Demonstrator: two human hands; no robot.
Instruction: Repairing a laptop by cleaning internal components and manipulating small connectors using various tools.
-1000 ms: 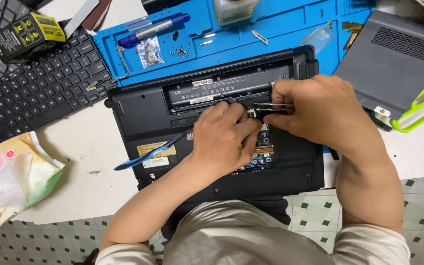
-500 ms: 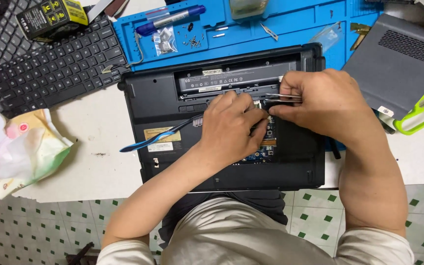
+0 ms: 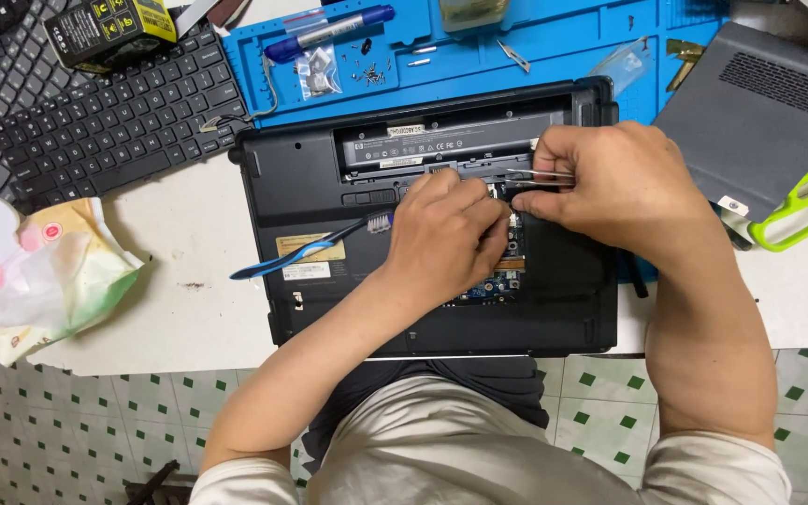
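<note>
Head view shows an open black laptop [image 3: 329, 206] lying bottom-up on the white tabletop [image 3: 189, 309]. Right hand [image 3: 619, 187] has its grip pinched shut on thin metal tweezers [image 3: 540, 175] at the far middle. Left hand [image 3: 446, 238] presses its fingers on small parts beside them. Those inner parts look tiny and easy to break, so hold gently by the edges. A blue toothbrush [image 3: 306, 252] rests on the left.

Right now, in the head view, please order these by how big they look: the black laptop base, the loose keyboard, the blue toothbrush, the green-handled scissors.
1. black laptop base
2. loose keyboard, partly cut off by the frame
3. blue toothbrush
4. green-handled scissors; only part shows, so its place after the toothbrush is unsure
</note>
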